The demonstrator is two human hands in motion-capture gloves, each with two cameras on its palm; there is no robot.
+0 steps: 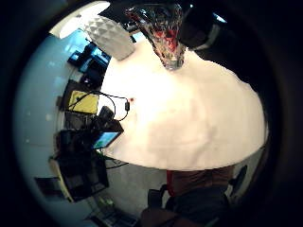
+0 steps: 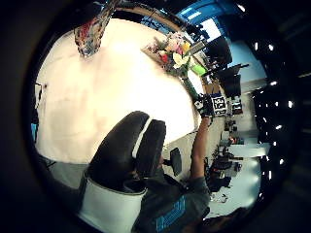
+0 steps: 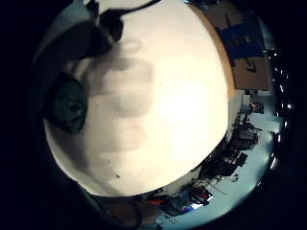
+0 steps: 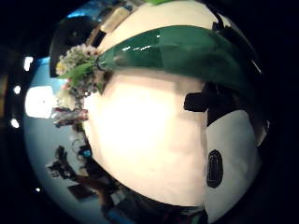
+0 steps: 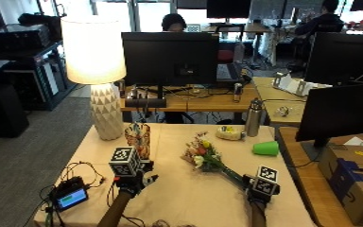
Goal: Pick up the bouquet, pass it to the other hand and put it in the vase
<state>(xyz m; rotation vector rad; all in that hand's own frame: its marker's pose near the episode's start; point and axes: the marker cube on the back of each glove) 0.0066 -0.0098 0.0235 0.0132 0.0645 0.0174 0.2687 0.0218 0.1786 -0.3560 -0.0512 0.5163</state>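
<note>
The bouquet (image 5: 202,154), mixed pale, yellow and red flowers on a long green stem, lies slantwise low over the beige table (image 5: 187,198). My right hand (image 5: 257,193) grips the stem's lower end, and the green stem (image 4: 187,51) fills the right thumb side palm view. The flower heads (image 2: 175,53) point toward the vase. The patterned glass vase (image 5: 139,138) stands upright, with nothing in it, just beyond my left hand (image 5: 135,182). That hand hovers with relaxed fingers (image 2: 126,150) and holds nothing. Whether the flowers touch the table is unclear.
A white lamp (image 5: 98,75) stands at the table's back left. A steel bottle (image 5: 253,117), a green cup (image 5: 266,148) and a small yellow-white thing (image 5: 230,133) sit at the back right. A small screen device (image 5: 70,198) with cables lies at the front left.
</note>
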